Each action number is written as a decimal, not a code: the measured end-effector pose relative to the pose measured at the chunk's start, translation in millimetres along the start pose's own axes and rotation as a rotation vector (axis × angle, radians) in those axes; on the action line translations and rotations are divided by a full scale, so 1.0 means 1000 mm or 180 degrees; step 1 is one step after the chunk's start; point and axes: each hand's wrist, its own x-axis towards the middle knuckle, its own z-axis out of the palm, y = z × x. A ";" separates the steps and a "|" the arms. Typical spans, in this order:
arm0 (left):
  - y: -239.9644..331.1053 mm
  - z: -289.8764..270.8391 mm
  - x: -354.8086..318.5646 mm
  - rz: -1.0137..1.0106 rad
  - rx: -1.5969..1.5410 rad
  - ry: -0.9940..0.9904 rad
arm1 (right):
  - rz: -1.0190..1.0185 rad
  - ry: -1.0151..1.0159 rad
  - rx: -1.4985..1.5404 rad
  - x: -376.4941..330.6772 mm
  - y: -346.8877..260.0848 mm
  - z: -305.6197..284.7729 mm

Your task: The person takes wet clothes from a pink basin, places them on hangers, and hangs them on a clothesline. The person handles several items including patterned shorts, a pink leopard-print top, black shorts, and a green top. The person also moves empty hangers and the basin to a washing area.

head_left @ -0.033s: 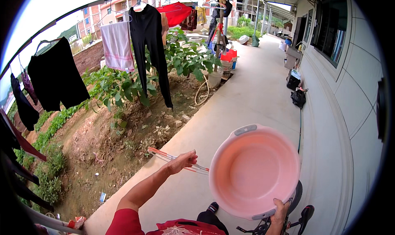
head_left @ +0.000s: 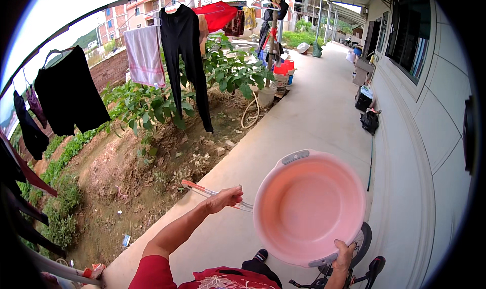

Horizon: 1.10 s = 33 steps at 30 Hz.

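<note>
My right hand (head_left: 343, 257) grips a pink plastic basin (head_left: 315, 208) by the grey handle on its near rim. The basin is tilted, so its inside faces me, and it holds nothing. Off to the left of it, my left hand (head_left: 224, 200) is closed round several thin clothes hangers (head_left: 195, 187), some with orange parts. Their right ends pass behind the basin's rim and are hidden.
Clothes hang from a pole on the left, among them black leggings (head_left: 181, 51), a white towel (head_left: 144, 56) and black shorts (head_left: 71, 94). A bicycle (head_left: 363, 243) stands behind the basin. Black bags (head_left: 369, 121) lie along the wall, and red buckets (head_left: 283, 67) stand beside the path.
The basin has shifted slightly left and up in the view, covering a little more of the hangers. Both hands keep their holds.
</note>
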 end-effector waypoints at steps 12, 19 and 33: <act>0.091 0.041 0.130 -0.0491 -0.0488 -0.0194 | -0.0675 -0.2262 -0.0945 0.268 -0.133 0.182; 0.141 0.044 0.228 -0.0183 -0.1373 -0.0278 | -0.1174 -0.0350 0.0147 0.356 -0.136 0.231; 0.191 -0.016 0.392 -0.0345 -0.2364 0.0120 | -0.1869 -0.0998 -0.1862 0.390 0.059 0.321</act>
